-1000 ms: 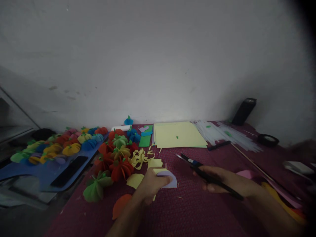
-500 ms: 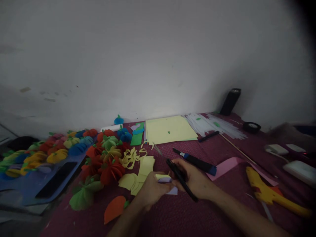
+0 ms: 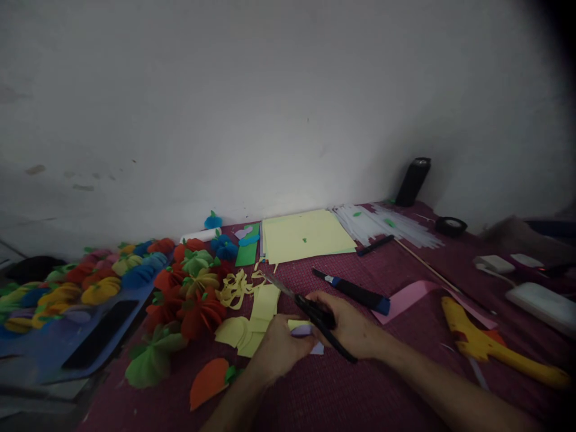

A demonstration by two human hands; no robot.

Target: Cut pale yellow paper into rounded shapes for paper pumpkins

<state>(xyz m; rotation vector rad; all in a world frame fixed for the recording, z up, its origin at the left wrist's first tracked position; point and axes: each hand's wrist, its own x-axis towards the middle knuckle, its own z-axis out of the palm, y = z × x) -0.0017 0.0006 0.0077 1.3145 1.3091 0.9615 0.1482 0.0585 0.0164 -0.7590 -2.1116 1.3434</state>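
My left hand [image 3: 282,348] pinches a small stack of pale yellow and lilac paper [image 3: 300,329], its fingers closed on the near edge. Right beside it, my right hand [image 3: 344,324] is wrapped round black-handled scissors [image 3: 320,318], whose blades point up and to the left. The scissors pass just above the held paper; whether they touch it I cannot tell. Cut yellow paper pieces [image 3: 264,303] lie left of my hands, with curly yellow paper strips [image 3: 236,288] behind them. An orange folded paper piece [image 3: 210,383] rests near my left forearm.
Paper pumpkins [image 3: 202,312] in several colours crowd the left side, near a dark phone [image 3: 101,335]. Yellow sheets [image 3: 310,237] lie at the back by white strips [image 3: 373,225]. A box cutter [image 3: 355,291], pink strip [image 3: 411,294] and yellow glue gun [image 3: 477,336] are to the right.
The scissors have turned a little, their tips swinging left and down. My right hand has shifted slightly left. The whole view has moved slightly; the left hand still holds the paper.
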